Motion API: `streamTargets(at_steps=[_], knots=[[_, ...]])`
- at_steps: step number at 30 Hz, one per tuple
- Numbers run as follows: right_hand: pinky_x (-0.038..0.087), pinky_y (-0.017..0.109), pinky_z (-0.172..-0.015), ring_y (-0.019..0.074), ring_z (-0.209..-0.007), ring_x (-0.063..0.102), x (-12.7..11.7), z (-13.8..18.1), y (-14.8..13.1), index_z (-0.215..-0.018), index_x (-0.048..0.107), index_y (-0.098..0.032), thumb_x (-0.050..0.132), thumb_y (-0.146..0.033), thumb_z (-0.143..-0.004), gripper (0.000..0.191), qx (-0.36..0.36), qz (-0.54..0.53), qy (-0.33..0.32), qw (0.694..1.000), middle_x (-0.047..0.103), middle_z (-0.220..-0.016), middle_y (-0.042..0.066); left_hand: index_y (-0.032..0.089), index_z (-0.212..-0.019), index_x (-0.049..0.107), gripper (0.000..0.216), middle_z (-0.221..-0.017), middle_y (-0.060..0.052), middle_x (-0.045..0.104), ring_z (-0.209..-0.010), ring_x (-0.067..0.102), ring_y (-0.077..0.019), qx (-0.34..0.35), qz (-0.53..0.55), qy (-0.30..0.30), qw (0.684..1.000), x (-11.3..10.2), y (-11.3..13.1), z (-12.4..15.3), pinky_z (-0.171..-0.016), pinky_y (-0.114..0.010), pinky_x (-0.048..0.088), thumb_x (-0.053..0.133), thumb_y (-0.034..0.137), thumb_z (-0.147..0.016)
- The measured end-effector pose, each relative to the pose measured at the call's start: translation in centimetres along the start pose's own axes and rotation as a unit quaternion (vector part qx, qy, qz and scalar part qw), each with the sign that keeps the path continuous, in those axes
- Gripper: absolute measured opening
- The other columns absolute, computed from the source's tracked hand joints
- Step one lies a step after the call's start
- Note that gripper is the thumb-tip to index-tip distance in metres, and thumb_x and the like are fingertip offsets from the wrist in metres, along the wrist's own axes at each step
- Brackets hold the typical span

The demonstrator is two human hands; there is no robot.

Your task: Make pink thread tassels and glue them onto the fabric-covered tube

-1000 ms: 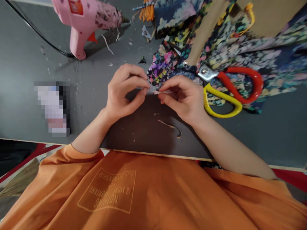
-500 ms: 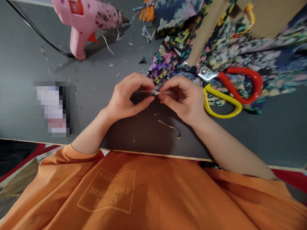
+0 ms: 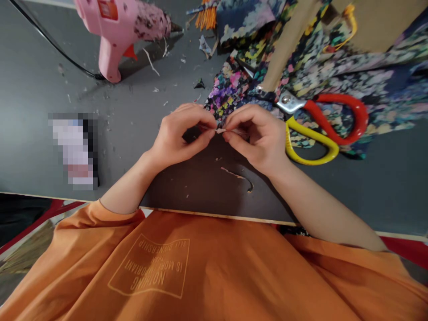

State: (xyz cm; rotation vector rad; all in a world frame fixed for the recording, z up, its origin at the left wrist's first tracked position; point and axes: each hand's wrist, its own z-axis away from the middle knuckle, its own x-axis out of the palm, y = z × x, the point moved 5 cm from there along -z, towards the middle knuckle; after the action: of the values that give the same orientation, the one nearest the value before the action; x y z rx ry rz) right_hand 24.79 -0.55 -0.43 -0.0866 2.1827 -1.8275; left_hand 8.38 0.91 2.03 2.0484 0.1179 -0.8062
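Observation:
Between my hands stretches a thin bundle of pale threads (image 3: 220, 131) with a small lump, perhaps a knot, at its middle. My left hand (image 3: 182, 133) pinches its left end between thumb and forefinger. The thumb and fingers of my right hand (image 3: 261, 138) are closed on the other end, where loose strands show inside the curled palm. Just beyond my fingertips lies floral fabric (image 3: 227, 91). Scissors with one red and one yellow handle (image 3: 312, 149) rest on the cloth right of my right hand, their blades partly covered.
A pink glue gun (image 3: 113, 40) with a black cord lies at the upper left. A blurred-out object (image 3: 75, 151) is at the left. Orange tassel strands (image 3: 205, 18), a brown strip (image 3: 289, 44) and more fabric lie at the back. Scraps dot the dark table (image 3: 133, 98).
My left thumb and forefinger have closed on the left end of the threads, which lay loose between them before. My right hand keeps its pinch.

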Motion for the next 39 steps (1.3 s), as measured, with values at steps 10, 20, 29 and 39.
streamTargets(at_steps=[10, 20, 29, 39], knots=[[0.057, 0.026, -0.069, 0.0117, -0.078, 0.065, 0.21, 0.08, 0.02, -0.092, 0.067, -0.023, 0.068, -0.029, -0.084, 0.010, 0.035, -0.048, 0.009, 0.998, 0.069, -0.088, 0.000, 0.023, -0.085, 0.059, 0.009, -0.066, 0.004, 0.063, -0.061, 0.061, -0.0088, 0.021, -0.042, -0.006, 0.999, 0.18, -0.03, -0.13, -0.100, -0.042, 0.057, 0.055, 0.029, -0.091], [0.058, 0.023, -0.065, 0.0100, -0.073, 0.066, 0.39, -0.12, -0.41, -0.084, 0.068, -0.021, 0.067, -0.024, -0.084, 0.003, 0.026, -0.035, 0.007, 0.999, 0.069, -0.082, -0.001, 0.024, -0.086, 0.058, 0.005, -0.069, 0.004, 0.062, -0.065, 0.062, -0.0097, 0.033, -0.040, -0.014, 0.999, 0.16, 0.09, -0.11, -0.100, -0.041, 0.055, 0.056, 0.026, -0.090], [0.057, 0.021, -0.063, 0.0094, -0.072, 0.065, 0.33, 0.05, -0.65, -0.086, 0.067, -0.021, 0.066, -0.022, -0.085, 0.002, 0.005, 0.000, 0.007, 1.000, 0.069, -0.082, -0.002, 0.023, -0.084, 0.056, 0.005, -0.068, 0.005, 0.062, -0.063, 0.060, -0.0086, 0.039, -0.053, -0.006, 0.998, 0.35, 0.26, -0.09, -0.098, -0.038, 0.056, 0.057, 0.023, -0.088], [0.058, 0.023, -0.065, 0.0101, -0.073, 0.066, 0.38, -0.05, -0.62, -0.086, 0.067, -0.022, 0.067, -0.024, -0.085, 0.003, 0.001, 0.001, 0.000, 1.000, 0.070, -0.082, -0.002, 0.024, -0.087, 0.058, 0.004, -0.072, 0.005, 0.065, -0.066, 0.063, -0.0092, 0.056, -0.047, -0.008, 0.997, 0.26, 0.36, -0.16, -0.096, -0.036, 0.056, 0.056, 0.022, -0.090]])
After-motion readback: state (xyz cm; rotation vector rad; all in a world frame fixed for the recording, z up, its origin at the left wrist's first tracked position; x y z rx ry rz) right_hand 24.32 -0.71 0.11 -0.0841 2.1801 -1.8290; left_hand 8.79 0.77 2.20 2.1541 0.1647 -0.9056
